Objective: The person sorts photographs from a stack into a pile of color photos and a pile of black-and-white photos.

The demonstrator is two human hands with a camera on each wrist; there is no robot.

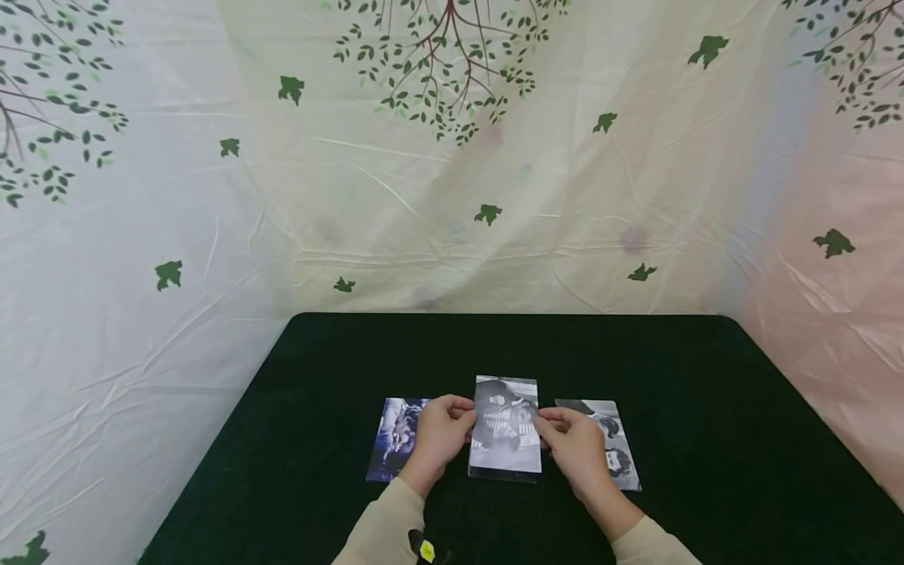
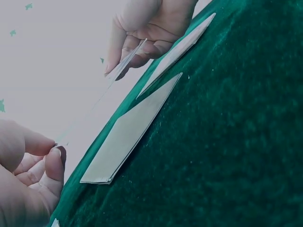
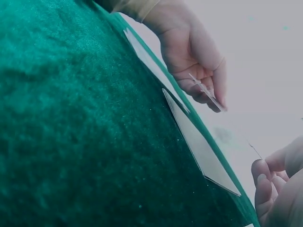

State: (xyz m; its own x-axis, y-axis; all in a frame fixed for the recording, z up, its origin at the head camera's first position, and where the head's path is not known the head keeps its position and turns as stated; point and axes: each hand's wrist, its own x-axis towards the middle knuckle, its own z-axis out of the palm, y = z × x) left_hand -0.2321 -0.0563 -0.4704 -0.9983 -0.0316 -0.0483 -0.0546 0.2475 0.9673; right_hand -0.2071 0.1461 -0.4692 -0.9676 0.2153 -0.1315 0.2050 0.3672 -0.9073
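Note:
A thin black-and-white picture card [image 1: 504, 428] is held up over the middle of the table, pinched at its two side edges. My left hand [image 1: 439, 435] grips the left edge between thumb and fingers. On the opposite edge my right hand [image 1: 577, 449] pinches it the same way. Below the raised card lies another flat card or thin stack [image 2: 130, 137], apart from it; in the head view only its dark lower strip shows. A blue-toned picture card [image 1: 388, 443] lies behind my left hand, and a grey one [image 1: 621, 455] lies partly hidden by my right.
A dark green velvety cloth covers the table [image 1: 297, 510], whose far edge has rounded corners. Pale fabric [image 1: 417, 235] printed with leaves and branches hangs behind and at both sides. A dark band with a yellow patch [image 1: 427, 551] shows at the left sleeve.

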